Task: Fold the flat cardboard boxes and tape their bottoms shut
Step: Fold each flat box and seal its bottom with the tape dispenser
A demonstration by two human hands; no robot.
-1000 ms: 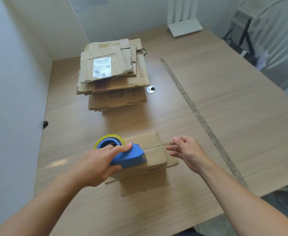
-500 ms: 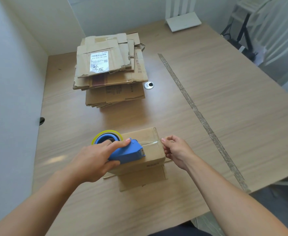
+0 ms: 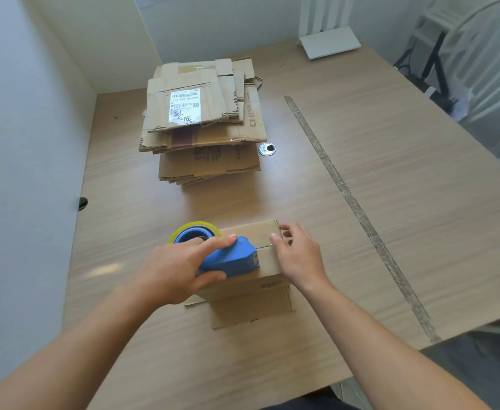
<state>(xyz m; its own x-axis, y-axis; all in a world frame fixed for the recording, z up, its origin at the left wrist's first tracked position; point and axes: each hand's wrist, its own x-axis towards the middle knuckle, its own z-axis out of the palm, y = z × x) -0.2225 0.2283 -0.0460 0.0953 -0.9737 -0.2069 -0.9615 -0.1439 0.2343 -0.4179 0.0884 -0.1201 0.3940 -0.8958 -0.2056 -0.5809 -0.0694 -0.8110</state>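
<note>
1. The left hand (image 3: 174, 273) grips the blue tape dispenser (image 3: 231, 258) as it did a second ago. The dispenser's mouth rests on top of the small box (image 3: 257, 232), which stands on the bench (image 3: 361, 220) under and between both hands.
2. The right hand (image 3: 299, 255) has moved in from the box's right. Its thumb now presses the top seam and its fingers curl over the box's right edge, pinching it.
3. That probably anchors the tape end, so the strip can be drawn along the seam towards the left hand.
4. Beyond both hands, the stack of flat boxes (image 3: 201, 122) waits unfolded.

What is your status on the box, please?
Left hand grips blue tape dispenser on small brown cardboard box. Right hand holds box's right edge. Nothing blocking.
</note>
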